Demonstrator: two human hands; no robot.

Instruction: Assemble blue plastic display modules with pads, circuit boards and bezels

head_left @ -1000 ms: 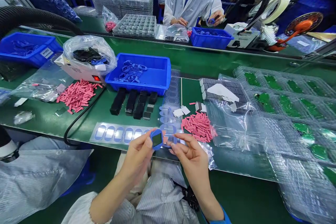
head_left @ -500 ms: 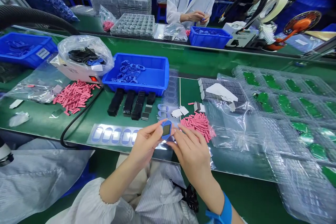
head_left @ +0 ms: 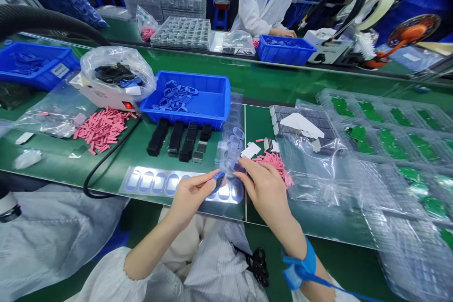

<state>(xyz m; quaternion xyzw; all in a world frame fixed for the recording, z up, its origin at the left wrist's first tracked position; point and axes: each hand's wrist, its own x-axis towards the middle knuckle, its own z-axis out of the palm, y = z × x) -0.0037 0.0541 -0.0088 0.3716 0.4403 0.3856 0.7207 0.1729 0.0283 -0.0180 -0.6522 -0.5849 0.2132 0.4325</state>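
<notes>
Hands work at the tabletop (head_left: 134,160) edge
Left hand (head_left: 191,194) pinches a small blue frame (head_left: 219,181); at its 3 o'clock, right hand (head_left: 264,188) pinches a clear sticker strip (head_left: 231,148).

Green workbenches (head_left: 276,85) in rows — white-coated workers (head_left: 262,4) sit behind.

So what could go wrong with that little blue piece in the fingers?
The small blue plastic frame is pinched only by the fingertips of the left hand, near the front edge of the green table, so it might slip and drop into the lap. The right hand sits right against the loose pile of pink strips and could scatter them.
</notes>
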